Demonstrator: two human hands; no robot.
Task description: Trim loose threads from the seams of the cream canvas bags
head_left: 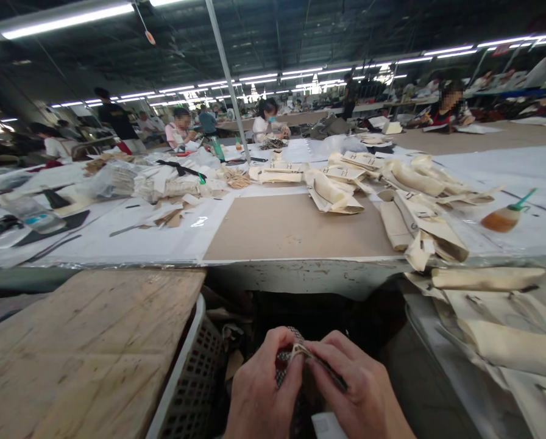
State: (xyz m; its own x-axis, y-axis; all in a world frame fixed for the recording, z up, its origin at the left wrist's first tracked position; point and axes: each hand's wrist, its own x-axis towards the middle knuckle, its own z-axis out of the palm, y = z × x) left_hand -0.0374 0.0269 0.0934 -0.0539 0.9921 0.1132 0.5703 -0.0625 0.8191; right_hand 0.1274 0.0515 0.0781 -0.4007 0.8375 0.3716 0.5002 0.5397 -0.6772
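Both hands meet low in the middle of the head view, below the table's front edge. My left hand [266, 381] is closed, its thumb and fingers pinching a piece of black-and-white patterned fabric [295, 333] with a cream edge. Opposite it, my right hand [353, 381] is closed too, thumb and fingertips on the same piece near its cream edge. A dark strip shows under the right fingers. Most of the fabric is hidden by the hands. Just below, between the wrists, a small white piece [328, 425] is partly visible.
A brown board [273, 228] lies on the white-covered table. Cream fabric pieces [426, 228] are heaped on its right, near a glue bottle [504, 217]. A wooden board [81, 353] and plastic basket [193, 372] stand left; more cream pieces [515, 329] lie right. Several people work beyond.
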